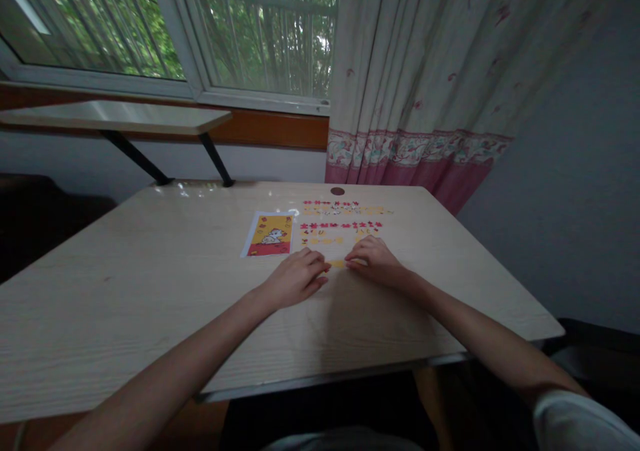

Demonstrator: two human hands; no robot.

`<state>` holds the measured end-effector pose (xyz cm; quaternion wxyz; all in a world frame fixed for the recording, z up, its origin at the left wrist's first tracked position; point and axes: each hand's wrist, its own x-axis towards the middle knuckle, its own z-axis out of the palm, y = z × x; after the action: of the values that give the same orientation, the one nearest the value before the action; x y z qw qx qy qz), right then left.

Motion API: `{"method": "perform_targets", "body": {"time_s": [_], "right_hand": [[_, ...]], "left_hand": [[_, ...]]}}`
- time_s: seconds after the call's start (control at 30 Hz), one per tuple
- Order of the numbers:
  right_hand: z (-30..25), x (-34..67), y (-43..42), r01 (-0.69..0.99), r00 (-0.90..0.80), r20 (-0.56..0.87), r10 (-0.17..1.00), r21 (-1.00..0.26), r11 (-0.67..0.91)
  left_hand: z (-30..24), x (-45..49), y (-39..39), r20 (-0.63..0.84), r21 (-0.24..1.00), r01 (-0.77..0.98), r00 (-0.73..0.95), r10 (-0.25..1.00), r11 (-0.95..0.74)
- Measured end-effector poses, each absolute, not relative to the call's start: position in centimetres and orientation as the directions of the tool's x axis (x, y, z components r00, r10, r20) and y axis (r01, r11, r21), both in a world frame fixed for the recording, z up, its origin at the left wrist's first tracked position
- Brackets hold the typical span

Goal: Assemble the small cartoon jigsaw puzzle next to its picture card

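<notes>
Small yellow puzzle pieces (338,263) lie on the table between my two hands. My left hand (296,279) rests at their left side, fingers curled, with the index fingertip and thumb closed in at the pieces' edge. From the right, my right hand (376,261) pinches at the other end with thumb and forefinger. The fingertips partly hide what they grip. Just beyond, yellow pieces (323,241) and red pieces (341,225) lie sorted in rows. A printed picture (271,235) of a white bird on yellow and red lies flat beyond my left hand.
More red pieces (330,203) and pale yellow pieces (370,209) form rows farther back. A dark round disc (337,191) sits near the table's (150,291) far edge. A raised shelf (115,117) stands at the back left, beneath the window. A curtain (400,104) hangs behind.
</notes>
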<state>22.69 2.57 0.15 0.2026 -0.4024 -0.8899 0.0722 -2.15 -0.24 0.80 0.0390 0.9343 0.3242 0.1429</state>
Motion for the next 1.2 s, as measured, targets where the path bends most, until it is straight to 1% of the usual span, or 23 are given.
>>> {"method": "perform_targets", "body": {"time_s": [0.13, 0.43, 0.6, 0.67, 0.8, 0.9, 1.03, 1.2], "right_hand": [[-0.1, 21.7, 2.5, 0.703, -0.578, 0.281, 0.766, -0.305, 0.642], [-0.1, 21.5, 2.5, 0.687, -0.578, 0.289, 0.763, -0.332, 0.646], [0.1, 22.8, 2.7, 0.651, -0.573, 0.299, 0.763, -0.400, 0.645], [0.2, 24.0, 2.9, 0.628, -0.592, 0.303, 0.747, -0.408, 0.663], [0.4, 25.9, 3.2, 0.607, -0.651, 0.251, 0.716, -0.395, 0.690], [0.6, 26.1, 3.3, 0.604, -0.660, 0.215, 0.719, -0.416, 0.680], [0.7, 25.6, 3.1, 0.597, -0.665, 0.204, 0.718, -0.432, 0.676], [0.6, 25.5, 3.1, 0.589, -0.658, 0.222, 0.720, -0.444, 0.675]], "left_hand": [[1.0, -2.1, -0.3, 0.230, 0.175, 0.592, 0.753, 0.617, -0.787], [1.0, -2.1, -0.3, 0.226, 0.170, 0.588, 0.758, 0.612, -0.791], [0.9, -2.5, -0.3, 0.243, 0.173, 0.584, 0.755, 0.608, -0.793], [1.0, -2.8, -0.2, 0.249, 0.178, 0.589, 0.748, 0.615, -0.788], [1.3, -3.7, 0.3, 0.253, 0.190, 0.602, 0.733, 0.631, -0.775], [1.4, -4.2, 0.7, 0.266, 0.196, 0.599, 0.729, 0.630, -0.776], [1.2, -4.2, 0.7, 0.266, 0.182, 0.612, 0.723, 0.638, -0.770], [1.1, -3.8, 0.5, 0.229, 0.146, 0.659, 0.703, 0.673, -0.738]]}}
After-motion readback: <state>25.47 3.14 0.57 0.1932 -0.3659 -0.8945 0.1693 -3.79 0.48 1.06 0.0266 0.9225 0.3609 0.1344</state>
